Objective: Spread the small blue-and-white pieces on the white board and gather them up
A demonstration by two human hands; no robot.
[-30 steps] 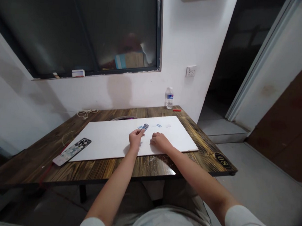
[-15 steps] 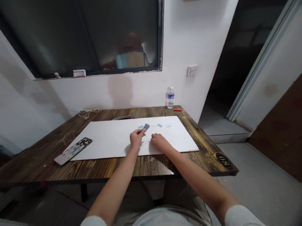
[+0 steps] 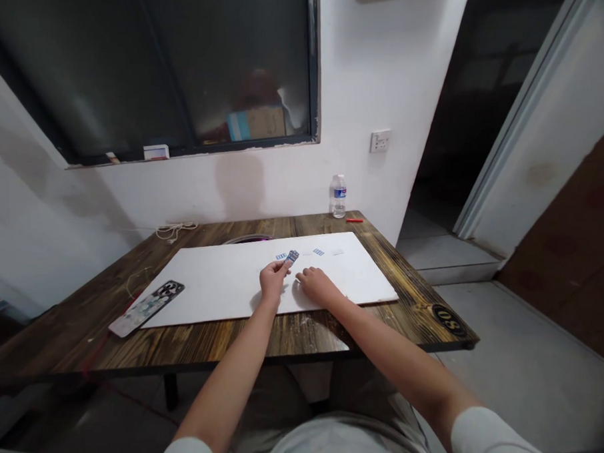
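- We are watching the person's left hand [image 3: 273,280] pinching a small blue-and-white printed strip [image 3: 293,256] between thumb and fingertips, the grip closed and the strip standing tilted above the board.
- We are seeing the right hand [image 3: 318,285] resting palm-down, its loosely curled fingers [image 3: 302,274] partly open and holding nothing we can make out.
- The strip is hanging just above a broad white foam board [image 3: 219,293], near its far edge, beside a similar blue-striped paper tag [image 3: 280,256].
- A second blue-striped tag [image 3: 319,252] and a pale translucent scrap [image 3: 337,252] are lying further right on the board.
- The board is sitting on a dark scorched-wood table [image 3: 216,349], with a patterned phone [image 3: 145,308] lying at its left edge.
- A clear plastic water bottle [image 3: 338,197] and a thin red stick [image 3: 354,220] are standing and lying near the far table corner.
- We are flagging a risk: the strip's small pinch area could let it twist or drop if the fingertips loosen.
- We are also noting that a careless sweep of either hand could be nudging the light tags out of place.
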